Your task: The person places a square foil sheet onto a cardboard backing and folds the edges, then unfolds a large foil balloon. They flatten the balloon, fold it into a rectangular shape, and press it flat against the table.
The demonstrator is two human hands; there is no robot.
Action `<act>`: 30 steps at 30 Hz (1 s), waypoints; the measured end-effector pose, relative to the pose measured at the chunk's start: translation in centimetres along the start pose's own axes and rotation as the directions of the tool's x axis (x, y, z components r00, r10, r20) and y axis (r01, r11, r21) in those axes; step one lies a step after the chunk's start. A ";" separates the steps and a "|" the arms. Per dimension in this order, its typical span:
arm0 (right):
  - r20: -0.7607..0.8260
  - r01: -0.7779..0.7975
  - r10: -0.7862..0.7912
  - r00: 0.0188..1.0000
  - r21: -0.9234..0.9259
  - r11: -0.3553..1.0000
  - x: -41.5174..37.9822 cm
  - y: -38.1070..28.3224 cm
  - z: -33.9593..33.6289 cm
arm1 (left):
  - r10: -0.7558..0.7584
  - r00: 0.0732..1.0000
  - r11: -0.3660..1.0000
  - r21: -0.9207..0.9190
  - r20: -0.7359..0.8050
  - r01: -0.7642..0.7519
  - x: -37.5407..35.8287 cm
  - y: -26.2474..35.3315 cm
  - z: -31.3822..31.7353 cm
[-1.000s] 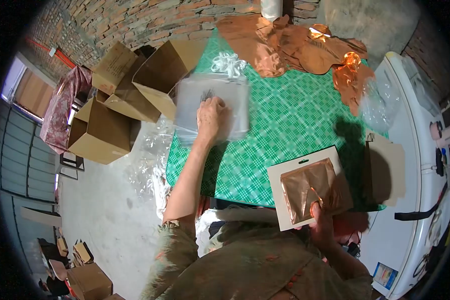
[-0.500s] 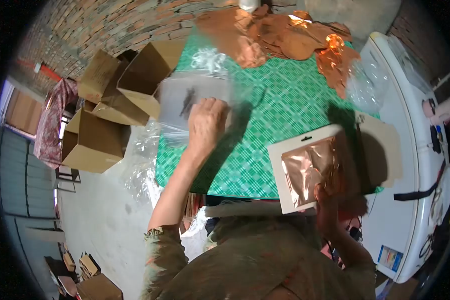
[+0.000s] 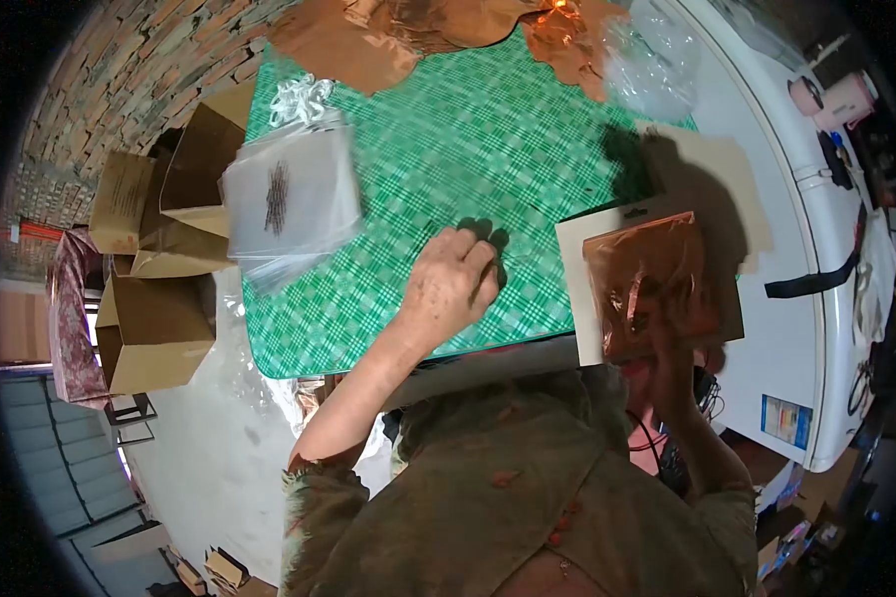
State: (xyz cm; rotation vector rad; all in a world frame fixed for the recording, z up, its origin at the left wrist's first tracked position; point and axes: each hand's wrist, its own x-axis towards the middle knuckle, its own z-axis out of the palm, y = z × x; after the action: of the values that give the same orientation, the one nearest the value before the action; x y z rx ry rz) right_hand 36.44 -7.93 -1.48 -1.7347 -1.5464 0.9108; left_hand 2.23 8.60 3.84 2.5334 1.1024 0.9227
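Observation:
My right hand (image 3: pixel 670 343) grips the lower edge of a white card (image 3: pixel 573 289) with a folded copper foil sheet (image 3: pixel 647 274) on it, held up over the table's near right corner. My left hand (image 3: pixel 451 284) hovers over the green checked tablecloth (image 3: pixel 448 149) near the front edge. Its fingers are curled and pinched on a thin clear bag that barely shows against the cloth. A stack of clear plastic bags (image 3: pixel 289 199) lies at the table's left edge, away from the left hand.
Loose copper foil sheets (image 3: pixel 368 35) and crumpled clear plastic (image 3: pixel 652 65) lie at the table's far side. A beige card (image 3: pixel 727 189) lies right of the white card. Open cardboard boxes (image 3: pixel 154 318) stand on the floor at left. A white appliance (image 3: pixel 816 249) flanks the right.
My left hand left the stack of clear bags and moved right, towards the card. My right hand raised the card with the foil slightly. The view shifted down the table.

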 end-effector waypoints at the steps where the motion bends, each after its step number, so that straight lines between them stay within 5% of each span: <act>1: -0.016 0.030 -0.030 0.999 -0.040 0.999 -0.2 0.5 0.3 | -0.029 0.999 1.000 -0.004 0.014 0.029 0.0 0.2 -0.1; 5: -0.058 0.099 -0.104 0.993 -0.088 0.991 -0.8 1.0 1.2 | -0.116 0.989 0.990 0.086 0.093 0.108 0.3 1.2 -0.7; 9: 0.005 -0.057 0.056 0.998 0.143 0.988 0.1 -1.8 0.9 | -0.176 0.974 0.973 0.177 0.140 0.151 0.3 1.3 -0.2; 14: 0.172 -0.174 0.151 0.973 0.128 0.976 -1.1 9.4 3.5 | -0.225 0.962 0.968 0.151 0.158 0.201 0.5 1.2 0.1; 15: 0.154 -0.149 0.124 0.980 0.168 0.974 -0.9 6.1 3.7 | -0.220 0.963 0.969 0.153 0.156 0.196 0.5 1.3 0.1; 18: 0.098 0.318 -0.314 0.944 -0.027 0.948 0.4 -0.1 2.9 | -0.238 0.958 0.965 0.149 0.161 0.215 0.5 1.6 0.1; 20: 0.120 0.317 -0.319 0.940 0.034 0.948 1.1 -3.2 2.4 | -0.252 0.955 0.964 0.122 0.157 0.235 0.5 1.8 0.1; 21: 0.159 0.088 -0.123 0.980 0.208 0.974 1.3 -5.0 2.5 | -0.256 0.955 0.965 0.099 0.152 0.243 0.6 1.8 0.1; 25: 0.384 -0.203 0.077 0.920 0.299 0.932 1.5 -8.3 1.3 | -0.298 0.942 0.954 0.027 0.154 0.297 0.7 2.2 -0.2; 27: 0.519 -0.447 0.202 0.831 0.405 0.798 2.2 -7.9 1.3 | -0.314 0.941 0.949 0.009 0.125 0.316 0.5 2.4 0.0; 30: 0.543 -0.507 0.240 0.805 0.418 0.754 2.8 -8.4 1.5 | -0.323 0.933 0.945 0.000 0.155 0.328 0.3 2.6 0.3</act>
State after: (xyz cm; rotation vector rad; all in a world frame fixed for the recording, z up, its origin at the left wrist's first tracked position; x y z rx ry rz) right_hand 30.70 -4.20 4.38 -1.4786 -1.0083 1.8922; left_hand 4.04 7.00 4.87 2.2587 1.3938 0.6387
